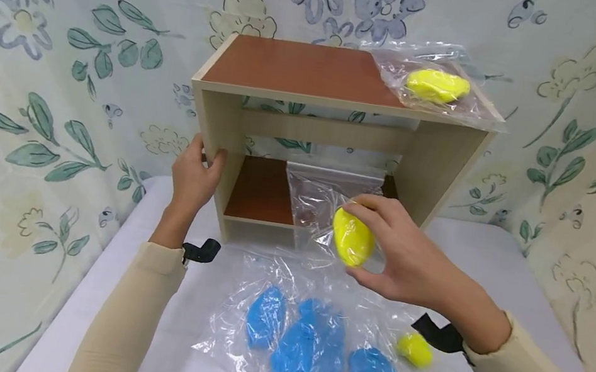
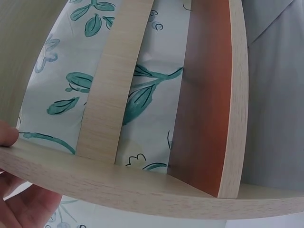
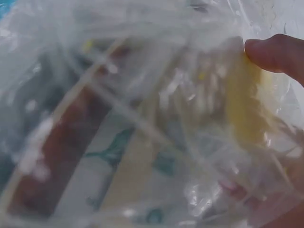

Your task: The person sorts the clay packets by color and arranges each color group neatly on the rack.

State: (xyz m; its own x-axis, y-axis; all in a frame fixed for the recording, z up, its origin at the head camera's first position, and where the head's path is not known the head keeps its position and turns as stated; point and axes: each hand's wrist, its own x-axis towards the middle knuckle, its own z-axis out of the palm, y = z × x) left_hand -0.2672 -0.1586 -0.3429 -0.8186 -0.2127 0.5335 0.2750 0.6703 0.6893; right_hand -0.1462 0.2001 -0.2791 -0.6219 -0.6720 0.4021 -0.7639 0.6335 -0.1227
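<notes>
My left hand (image 1: 194,178) grips the left side panel (image 2: 142,194) of a small wooden shelf unit (image 1: 292,67), thumb on one face and fingers on the other. With fingers and thumb, my right hand (image 1: 413,259) holds a yellow clay-like lump (image 1: 352,238) inside a clear zip bag (image 1: 315,196). That bag hangs in front of the shelf's open lower compartment (image 1: 260,190). Close up in the right wrist view, the clear plastic (image 3: 199,118) covers most of the scene and blurs the yellow lump (image 3: 244,104).
Another bagged yellow lump (image 1: 438,86) lies on the shelf's top right. On the white cloth (image 1: 469,267) in front are bagged blue lumps (image 1: 310,346) and a smaller yellow lump (image 1: 415,349). Floral fabric (image 1: 93,55) hangs behind and at both sides.
</notes>
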